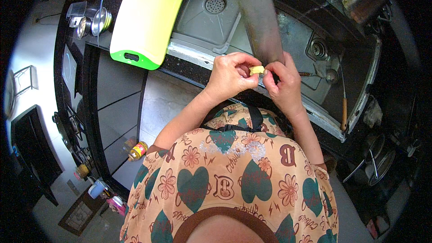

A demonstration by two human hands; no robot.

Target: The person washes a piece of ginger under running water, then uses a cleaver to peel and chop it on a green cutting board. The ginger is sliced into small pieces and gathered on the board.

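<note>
Pinched in the fingertips of my left hand (227, 74) is a small pale-yellow piece of ginger (257, 69), judging by its look. My right hand (285, 85) grips a wide cleaver (261, 24) low on its near end, with the handle hidden in the palm. The blade points up and away over the sink, its flat side showing. The thumb and fingers of my right hand come right up to the ginger, and the two hands nearly touch. Both are held in front of my body at the sink's near edge.
A white-and-green cutting board (148, 18) lies left of the sink (191, 53). Metal bowls (101, 21) stand beyond it. In the right basin are a ladle (332, 76) and a wooden-handled tool (344, 114). A metal pot (365, 0) is at the far right.
</note>
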